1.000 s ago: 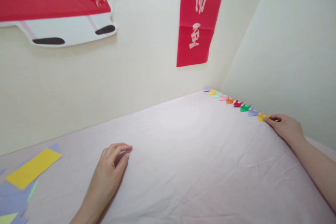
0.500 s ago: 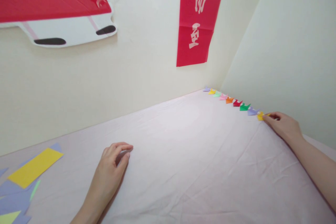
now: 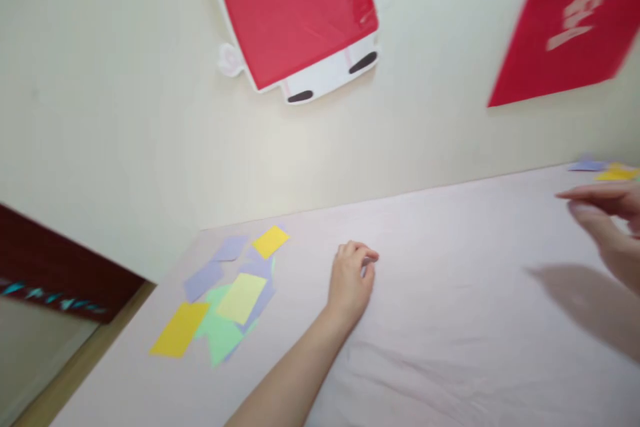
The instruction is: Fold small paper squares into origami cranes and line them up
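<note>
My left hand (image 3: 353,280) rests on the pale cloth with its fingers loosely bent and a gap between thumb and fingertips; nothing is in it. At the right edge, my right hand (image 3: 610,220) hovers above the cloth, throwing a shadow below, with fingers stretched out and no paper visible between them. Just beyond it sit a purple folded paper piece (image 3: 587,165) and a yellow folded paper piece (image 3: 617,174), both partly blurred. To the left of my left hand lie loose sheets, among them a light yellow paper (image 3: 242,298) and a deep yellow paper (image 3: 181,329).
The pale cloth (image 3: 430,320) covers the surface up to the wall (image 3: 440,140). On the wall hang a red and white cutout (image 3: 305,7) and a red banner (image 3: 565,27). A dark red panel (image 3: 65,267) stands past the left edge.
The view has swung left, bringing the whole spread of paper sheets into sight. My right hand has let go of the yellow folded piece in the row and lifted away. My left hand keeps its pose.
</note>
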`<action>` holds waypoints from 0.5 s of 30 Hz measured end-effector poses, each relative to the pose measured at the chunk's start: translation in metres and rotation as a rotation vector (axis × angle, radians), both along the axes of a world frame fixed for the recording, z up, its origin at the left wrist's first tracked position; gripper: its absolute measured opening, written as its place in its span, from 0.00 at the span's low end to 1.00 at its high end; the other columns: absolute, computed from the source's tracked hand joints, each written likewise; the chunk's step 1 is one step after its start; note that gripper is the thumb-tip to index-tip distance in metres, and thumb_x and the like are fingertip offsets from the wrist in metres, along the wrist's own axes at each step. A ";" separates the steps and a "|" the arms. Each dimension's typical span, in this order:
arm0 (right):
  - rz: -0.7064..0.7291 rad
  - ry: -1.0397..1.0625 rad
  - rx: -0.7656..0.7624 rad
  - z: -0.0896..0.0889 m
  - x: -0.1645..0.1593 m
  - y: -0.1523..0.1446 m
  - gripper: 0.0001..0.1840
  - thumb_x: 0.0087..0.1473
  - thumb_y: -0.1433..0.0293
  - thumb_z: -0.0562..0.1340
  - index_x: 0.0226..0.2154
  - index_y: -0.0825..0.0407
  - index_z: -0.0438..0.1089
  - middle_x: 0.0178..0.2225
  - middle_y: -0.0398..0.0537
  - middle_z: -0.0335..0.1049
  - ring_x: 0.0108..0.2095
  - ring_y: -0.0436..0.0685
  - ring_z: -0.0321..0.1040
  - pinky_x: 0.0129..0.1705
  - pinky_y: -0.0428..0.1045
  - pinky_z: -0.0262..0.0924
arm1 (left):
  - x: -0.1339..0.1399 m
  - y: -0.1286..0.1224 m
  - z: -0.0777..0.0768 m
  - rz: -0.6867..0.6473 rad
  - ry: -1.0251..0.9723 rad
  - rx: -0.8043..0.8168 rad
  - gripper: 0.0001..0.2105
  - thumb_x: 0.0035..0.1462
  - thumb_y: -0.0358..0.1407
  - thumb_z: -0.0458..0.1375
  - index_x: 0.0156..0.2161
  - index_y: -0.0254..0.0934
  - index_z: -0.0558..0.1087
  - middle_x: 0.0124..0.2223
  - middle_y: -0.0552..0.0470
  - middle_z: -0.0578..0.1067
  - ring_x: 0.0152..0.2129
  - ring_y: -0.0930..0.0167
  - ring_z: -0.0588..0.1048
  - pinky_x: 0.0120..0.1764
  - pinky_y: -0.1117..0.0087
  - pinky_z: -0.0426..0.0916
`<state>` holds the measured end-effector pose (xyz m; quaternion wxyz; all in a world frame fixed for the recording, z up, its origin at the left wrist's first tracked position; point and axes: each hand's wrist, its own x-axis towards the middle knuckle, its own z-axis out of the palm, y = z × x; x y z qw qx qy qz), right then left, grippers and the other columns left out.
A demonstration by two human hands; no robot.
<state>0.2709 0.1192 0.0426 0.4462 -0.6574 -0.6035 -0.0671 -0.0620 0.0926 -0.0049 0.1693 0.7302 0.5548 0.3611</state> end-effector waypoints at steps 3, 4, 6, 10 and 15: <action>0.579 0.023 -0.159 -0.012 -0.094 0.001 0.13 0.56 0.60 0.56 0.41 0.49 0.69 0.34 0.52 0.71 0.31 0.56 0.68 0.24 0.47 0.56 | -0.007 -0.003 0.002 0.036 0.029 0.002 0.13 0.52 0.22 0.54 0.38 0.40 0.74 0.40 0.53 0.75 0.42 0.69 0.71 0.47 0.68 0.67; 0.758 0.003 -0.198 -0.018 -0.121 -0.001 0.13 0.57 0.62 0.56 0.42 0.49 0.69 0.35 0.51 0.71 0.33 0.56 0.68 0.29 0.48 0.61 | -0.012 -0.005 0.004 0.043 0.029 0.006 0.13 0.53 0.22 0.54 0.39 0.40 0.74 0.41 0.53 0.75 0.43 0.70 0.71 0.48 0.69 0.67; 0.961 -0.011 -0.241 -0.029 -0.162 -0.007 0.13 0.59 0.64 0.54 0.45 0.48 0.67 0.40 0.52 0.71 0.39 0.58 0.69 0.40 0.52 0.65 | -0.027 -0.007 0.009 0.090 0.050 -0.001 0.13 0.55 0.24 0.54 0.42 0.40 0.73 0.44 0.53 0.75 0.45 0.71 0.71 0.50 0.70 0.66; 1.039 0.006 -0.341 -0.044 -0.191 -0.013 0.12 0.59 0.67 0.53 0.44 0.48 0.67 0.40 0.51 0.71 0.39 0.58 0.69 0.41 0.53 0.66 | -0.088 -0.004 0.019 0.290 0.124 -0.061 0.16 0.55 0.25 0.56 0.49 0.38 0.70 0.50 0.50 0.74 0.48 0.71 0.71 0.53 0.71 0.64; 0.933 0.036 -0.400 -0.051 -0.175 -0.007 0.12 0.60 0.63 0.53 0.43 0.48 0.67 0.38 0.51 0.70 0.38 0.59 0.68 0.41 0.54 0.65 | -0.204 -0.002 0.028 0.628 0.227 -0.193 0.19 0.57 0.28 0.56 0.55 0.33 0.66 0.57 0.41 0.70 0.55 0.64 0.68 0.58 0.63 0.60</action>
